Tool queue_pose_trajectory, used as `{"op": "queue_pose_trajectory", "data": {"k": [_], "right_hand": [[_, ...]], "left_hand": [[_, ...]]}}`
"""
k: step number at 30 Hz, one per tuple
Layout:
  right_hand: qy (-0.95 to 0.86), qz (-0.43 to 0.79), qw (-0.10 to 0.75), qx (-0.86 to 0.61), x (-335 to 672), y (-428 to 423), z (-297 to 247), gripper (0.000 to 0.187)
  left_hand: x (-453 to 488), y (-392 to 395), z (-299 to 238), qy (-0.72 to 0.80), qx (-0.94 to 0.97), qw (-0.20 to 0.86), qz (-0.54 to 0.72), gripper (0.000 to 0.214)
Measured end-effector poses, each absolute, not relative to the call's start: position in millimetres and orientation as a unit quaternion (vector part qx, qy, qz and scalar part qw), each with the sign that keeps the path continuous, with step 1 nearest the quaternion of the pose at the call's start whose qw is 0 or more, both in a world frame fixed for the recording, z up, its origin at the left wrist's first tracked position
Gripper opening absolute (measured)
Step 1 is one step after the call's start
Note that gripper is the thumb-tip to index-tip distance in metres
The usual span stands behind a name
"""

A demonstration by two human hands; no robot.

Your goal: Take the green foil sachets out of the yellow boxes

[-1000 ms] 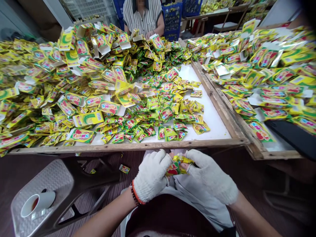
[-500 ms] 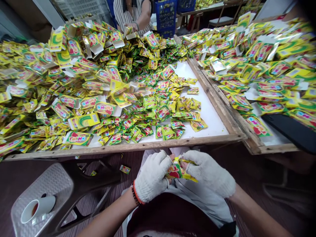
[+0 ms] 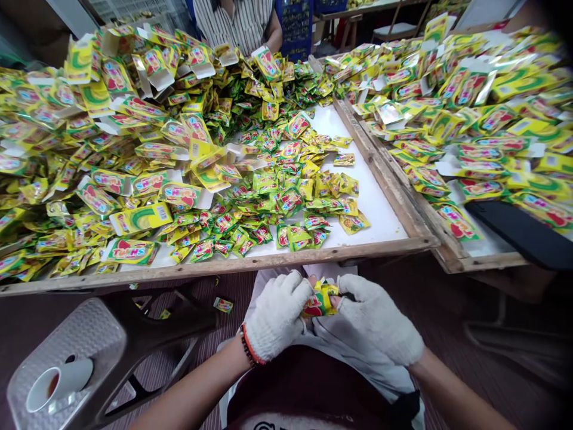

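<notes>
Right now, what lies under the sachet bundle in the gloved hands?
A pale apron shows below the sachet bundle held by left hand and right hand; the part directly beneath is hidden.

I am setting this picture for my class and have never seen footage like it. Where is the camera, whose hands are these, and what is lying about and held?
The camera sits on a person's head, looking down at their own hands. The left hand and right hand, in white knitted gloves, together grip a bundle of sachets above the lap. Ahead lies a wooden-framed tray heaped with loose sachets and flat cartons; a second tray adjoins it on the right. Another person is opposite. A cup rests on a stool at lower left.
</notes>
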State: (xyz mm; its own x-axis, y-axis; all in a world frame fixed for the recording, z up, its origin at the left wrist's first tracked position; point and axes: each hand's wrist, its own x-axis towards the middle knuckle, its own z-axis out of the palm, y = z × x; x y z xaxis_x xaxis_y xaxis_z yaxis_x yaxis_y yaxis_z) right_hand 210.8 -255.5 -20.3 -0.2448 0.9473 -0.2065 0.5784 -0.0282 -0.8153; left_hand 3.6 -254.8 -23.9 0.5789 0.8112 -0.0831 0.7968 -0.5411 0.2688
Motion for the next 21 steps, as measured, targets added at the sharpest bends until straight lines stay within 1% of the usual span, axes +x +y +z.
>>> {"op": "queue_pose_trajectory", "data": {"k": [2,6,9,13,17,19,21], "right_hand": [[-0.67,0.427,0.216,-0.568,206.4,-256.4,-20.3,0.02],[-0.687,0.413,0.181,-0.571,206.4,-252.5,-17.0,0.014],[-0.701,0.392,0.168,-0.572,209.6,-248.6,-17.0,0.014],[-0.716,0.421,0.146,-0.538,209.7,-248.4,-21.3,0.022],[-0.736,0.384,0.153,-0.536,204.4,-252.0,-26.3,0.024],[-0.726,0.431,0.141,-0.517,204.7,-253.1,-25.1,0.025],[-0.673,0.516,0.14,-0.512,208.1,-254.4,-20.4,0.028]], "left_hand": [[4.2,-256.8,-26.1,0.464,0.873,0.151,0.03,0.06],[0.0,-259.5,-28.2,0.449,0.88,0.148,0.045,0.066],[-2.1,-258.9,-28.4,0.443,0.886,0.131,0.039,0.063],[0.8,-257.1,-27.4,0.447,0.885,0.125,0.021,0.058],[4.5,-258.4,-27.9,0.43,0.897,0.108,-0.004,0.055],[3.5,-258.8,-28.5,0.428,0.897,0.109,-0.011,0.056],[1.3,-258.1,-28.7,0.44,0.89,0.116,-0.013,0.058]]}}
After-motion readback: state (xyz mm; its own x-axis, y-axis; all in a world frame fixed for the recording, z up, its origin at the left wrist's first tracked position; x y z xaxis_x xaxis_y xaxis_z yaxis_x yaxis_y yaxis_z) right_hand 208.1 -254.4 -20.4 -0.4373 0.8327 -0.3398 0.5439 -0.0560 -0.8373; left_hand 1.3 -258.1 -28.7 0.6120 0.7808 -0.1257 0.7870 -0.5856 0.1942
